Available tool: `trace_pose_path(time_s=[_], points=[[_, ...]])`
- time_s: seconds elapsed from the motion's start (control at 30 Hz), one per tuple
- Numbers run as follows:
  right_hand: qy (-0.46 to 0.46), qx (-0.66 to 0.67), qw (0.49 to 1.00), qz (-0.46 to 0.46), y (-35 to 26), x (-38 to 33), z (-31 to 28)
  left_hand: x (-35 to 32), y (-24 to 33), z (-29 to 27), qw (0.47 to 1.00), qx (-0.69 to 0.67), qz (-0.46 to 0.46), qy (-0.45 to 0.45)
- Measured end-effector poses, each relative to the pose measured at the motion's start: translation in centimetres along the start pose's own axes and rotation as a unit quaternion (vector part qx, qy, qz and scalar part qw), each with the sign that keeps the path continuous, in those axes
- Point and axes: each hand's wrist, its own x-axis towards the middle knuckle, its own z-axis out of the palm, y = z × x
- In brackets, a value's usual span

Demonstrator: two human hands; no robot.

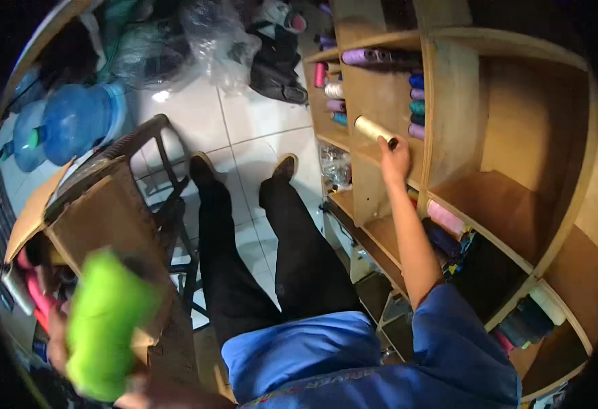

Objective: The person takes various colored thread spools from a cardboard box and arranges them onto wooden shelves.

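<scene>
Okay, from my feed: left hand (57, 342) is wrapped around a bright green spool (108, 320), motion-blurred, at the near side of the open cardboard box (104, 208). Right hand (395, 162) has its fingers closed on the near end of a cream spool (372, 129), tilted, at a cubby of the wooden shelf (425, 109); can't tell if the spool touches the wood. Purple spools (367, 56) lie in the shelf above it. Further out I've got blue water jugs (74, 123) and clear plastic (213, 41) on the tile floor (254, 112).
</scene>
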Motion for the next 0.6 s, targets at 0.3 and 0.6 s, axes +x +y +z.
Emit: trace_pose_path(time_s=[0.3,0.6], points=[[0.195,-0.428,0.853,0.228,12.4,18.3,-5.4,-5.6,-19.6,27.6,0.696,-0.472,-0.450,-0.301],[0.123,-0.416,0.880,0.194,17.9,23.6,-9.2,-4.3,-27.1,29.9,0.740,-0.343,-0.445,-0.369]])
